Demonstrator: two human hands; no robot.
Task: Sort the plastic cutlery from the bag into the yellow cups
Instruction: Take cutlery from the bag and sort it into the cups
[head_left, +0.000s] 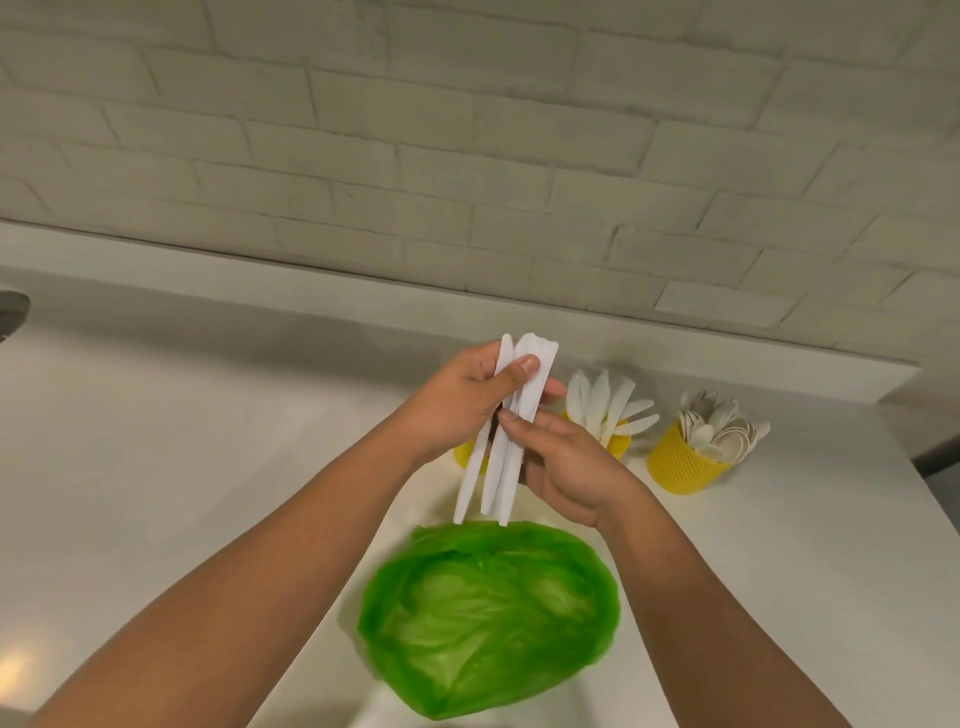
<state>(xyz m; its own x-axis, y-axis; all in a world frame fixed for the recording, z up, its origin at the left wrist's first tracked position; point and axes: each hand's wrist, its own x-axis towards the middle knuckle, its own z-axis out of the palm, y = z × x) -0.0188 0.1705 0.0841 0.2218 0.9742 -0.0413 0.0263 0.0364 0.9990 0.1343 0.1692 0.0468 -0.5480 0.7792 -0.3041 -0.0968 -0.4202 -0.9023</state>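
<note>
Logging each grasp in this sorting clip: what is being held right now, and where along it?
A bundle of white plastic cutlery. The left hand grips its upper half; the right hand pinches it near the middle.

Both hands raised: left (462, 400) clenched, right (563, 467) pinching.

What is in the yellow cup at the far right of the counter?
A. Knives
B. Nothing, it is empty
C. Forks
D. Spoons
D: the far-right yellow cup is packed with white spoons, their rounded bowls showing above its rim.
</note>
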